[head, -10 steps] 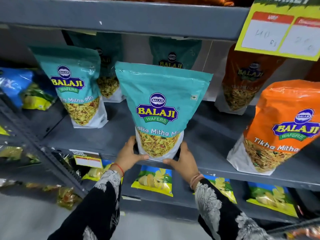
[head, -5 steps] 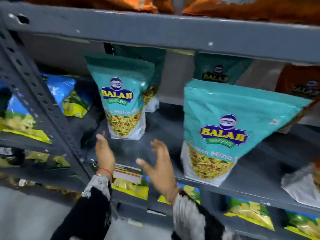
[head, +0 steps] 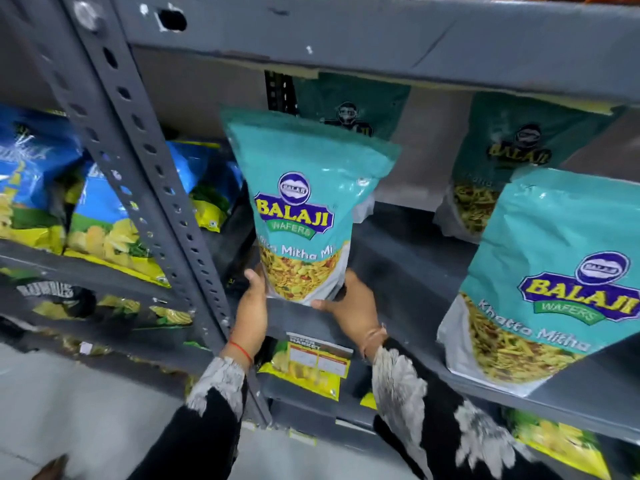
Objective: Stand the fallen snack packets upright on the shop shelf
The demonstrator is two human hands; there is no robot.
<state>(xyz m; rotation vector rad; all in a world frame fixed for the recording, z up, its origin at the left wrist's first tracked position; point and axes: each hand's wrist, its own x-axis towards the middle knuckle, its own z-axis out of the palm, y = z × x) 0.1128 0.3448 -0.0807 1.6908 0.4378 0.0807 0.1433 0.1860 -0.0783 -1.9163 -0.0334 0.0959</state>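
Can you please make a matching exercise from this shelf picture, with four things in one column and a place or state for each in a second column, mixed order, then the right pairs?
Things:
1. teal packet in the middle
2. teal packet at the right
3. blue packets
4. price label

Places or states:
A. left of the grey upright post
B. held at its base by the left hand and the right hand
C. hanging on the shelf's front edge, below the hands
D. standing free, no hand on it

Pairs: 1-B, 2-D, 3-A, 4-C
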